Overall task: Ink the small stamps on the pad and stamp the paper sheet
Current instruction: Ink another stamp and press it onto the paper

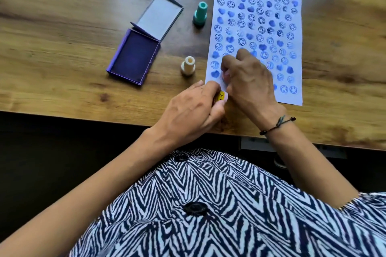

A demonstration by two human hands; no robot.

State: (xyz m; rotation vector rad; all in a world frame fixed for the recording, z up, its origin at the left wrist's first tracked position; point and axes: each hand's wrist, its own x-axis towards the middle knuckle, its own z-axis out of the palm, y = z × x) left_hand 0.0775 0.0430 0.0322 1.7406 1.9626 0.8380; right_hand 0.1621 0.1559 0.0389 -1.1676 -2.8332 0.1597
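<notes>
A white paper sheet (292,27) covered in blue smiley and heart prints lies on the wooden table (62,37). My left hand (192,110) grips a small yellow smiley stamp (220,96) at the sheet's near left corner. My right hand (248,77) rests on the lower part of the sheet, fingers curled, a pinkish object hidden under its fingertips; what it is I cannot tell. The open purple ink pad (133,56) lies to the left, lid tilted back. A teal stamp (200,13) and a cream stamp (188,65) stand upright between pad and sheet.
The table's near edge (104,113) runs just below my hands, with dark floor beneath. My zebra-patterned shirt (208,204) fills the bottom of the view. A dark bracelet (277,124) sits on my right wrist.
</notes>
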